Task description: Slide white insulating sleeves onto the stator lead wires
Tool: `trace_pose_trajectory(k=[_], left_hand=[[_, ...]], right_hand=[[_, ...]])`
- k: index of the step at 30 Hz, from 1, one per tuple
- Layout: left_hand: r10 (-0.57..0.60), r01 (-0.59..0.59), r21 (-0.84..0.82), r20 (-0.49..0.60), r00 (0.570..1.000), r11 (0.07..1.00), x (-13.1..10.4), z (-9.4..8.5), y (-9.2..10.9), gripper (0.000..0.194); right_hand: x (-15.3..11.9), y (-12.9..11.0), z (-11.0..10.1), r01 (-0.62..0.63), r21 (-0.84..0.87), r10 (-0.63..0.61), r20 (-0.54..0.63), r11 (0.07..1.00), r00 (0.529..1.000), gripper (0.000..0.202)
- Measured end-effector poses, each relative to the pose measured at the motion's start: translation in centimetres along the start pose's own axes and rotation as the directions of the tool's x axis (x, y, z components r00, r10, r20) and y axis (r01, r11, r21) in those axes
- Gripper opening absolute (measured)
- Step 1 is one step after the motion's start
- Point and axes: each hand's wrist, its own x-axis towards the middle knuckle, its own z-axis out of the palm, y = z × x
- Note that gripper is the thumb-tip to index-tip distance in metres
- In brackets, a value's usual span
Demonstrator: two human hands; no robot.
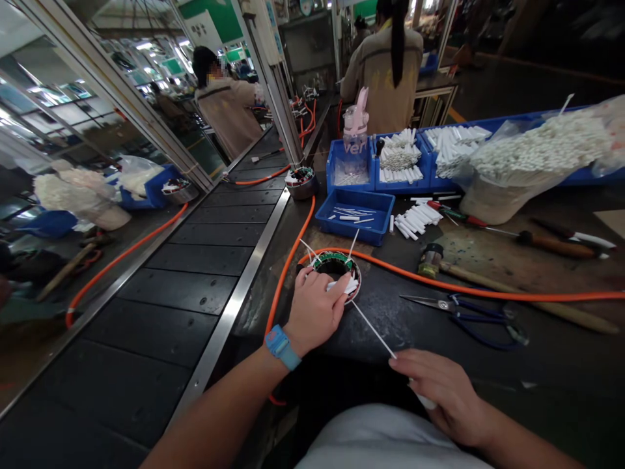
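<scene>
Near the left edge of the surface (385, 309), the green-topped ring (334, 256) looks part-laced, its white cord (374, 329) apparently unfinished, pinched by the right hand (439, 387), the left hand's (315, 306) fingers across it, grip unclear.

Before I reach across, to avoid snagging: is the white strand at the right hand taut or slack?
It looks taut: the white strand runs straight from the ring-shaped part to the right hand.

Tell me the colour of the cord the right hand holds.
The cord is white; head view shows it.
</scene>
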Motion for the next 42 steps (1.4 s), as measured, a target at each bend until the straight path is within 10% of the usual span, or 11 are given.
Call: trace_pose_trajectory(k=[8,15,20,24,32,42], left_hand=[[-0.004,0.003,0.034,0.036,0.999,0.999,0.1,-0.2,0.1,0.037],[-0.051,0.051,-0.145,0.001,0.999,0.988,-0.1,-0.3,0.2,0.04],[-0.214,0.15,-0.412,-0.115,0.97,0.899,-0.3,0.6,0.3,0.064],[-0.063,0.014,-0.304,-0.153,0.986,0.953,-0.4,0.5,0.2,0.03],[-0.016,-0.017,-0.211,-0.157,0.987,0.977,-0.5,0.4,0.4,0.029],[-0.001,-0.032,-0.21,-0.154,0.988,0.977,-0.5,0.3,0.3,0.029]], right_hand=[[5.4,1.6,2.3,-0.206,0.03,0.208,-0.05,0.978,0.977,0.029],[12.1,4.4,3.9,-0.675,0.408,0.726,0.044,0.614,0.687,0.012],[12.1,4.3,4.2,-0.682,0.589,0.793,0.109,0.434,0.599,0.014],[11.7,4.0,4.3,-0.606,0.73,0.82,0.113,0.315,0.561,0.025],[9.9,3.3,4.4,-0.517,0.752,0.749,0.048,0.408,0.66,0.028],[11.8,3.9,5.0,-0.672,0.578,0.83,-0.016,0.463,0.558,0.026]])
